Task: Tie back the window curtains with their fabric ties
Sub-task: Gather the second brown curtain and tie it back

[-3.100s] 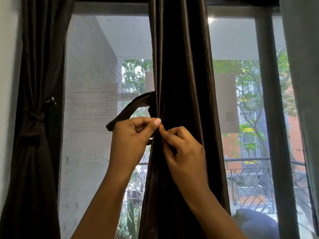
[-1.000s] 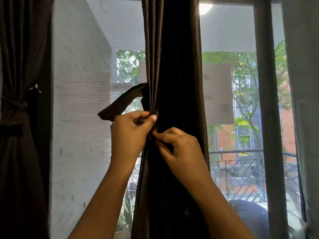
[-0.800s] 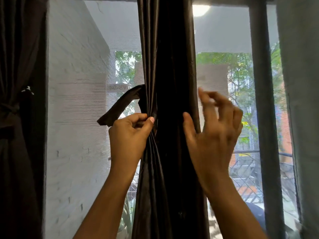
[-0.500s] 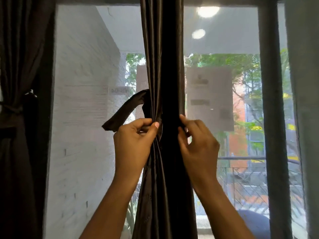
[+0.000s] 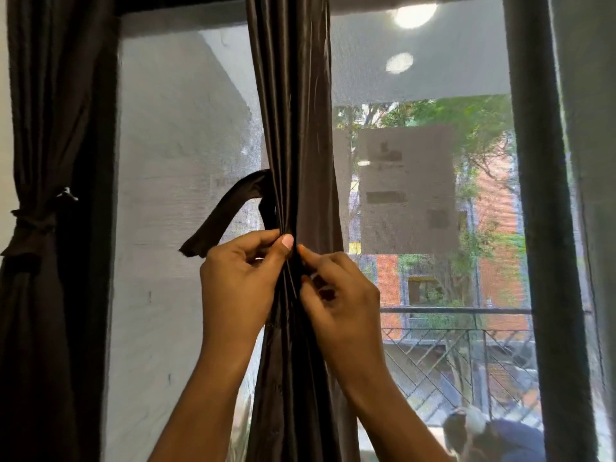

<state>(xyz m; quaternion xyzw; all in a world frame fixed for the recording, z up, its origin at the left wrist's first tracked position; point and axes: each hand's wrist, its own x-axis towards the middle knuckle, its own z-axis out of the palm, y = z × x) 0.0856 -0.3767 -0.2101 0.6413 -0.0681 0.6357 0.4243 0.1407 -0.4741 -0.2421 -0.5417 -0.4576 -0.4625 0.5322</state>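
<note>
Together, left hand (image 5: pixel 238 288), right hand (image 5: pixel 343 295) on curtain (image 5: pixel 293 128)

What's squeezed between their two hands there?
In the head view, the gathered folds of the middle curtain run between the left hand and right hand.

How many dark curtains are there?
2. The left curtain hangs tied at the far left; the middle curtain is pinched by the left hand and right hand. More may hide off-frame.

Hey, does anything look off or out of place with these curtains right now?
The fabric tie on the middle curtain hangs loose, jutting out to the left and not wrapped round it. The left curtain is already cinched.
</note>
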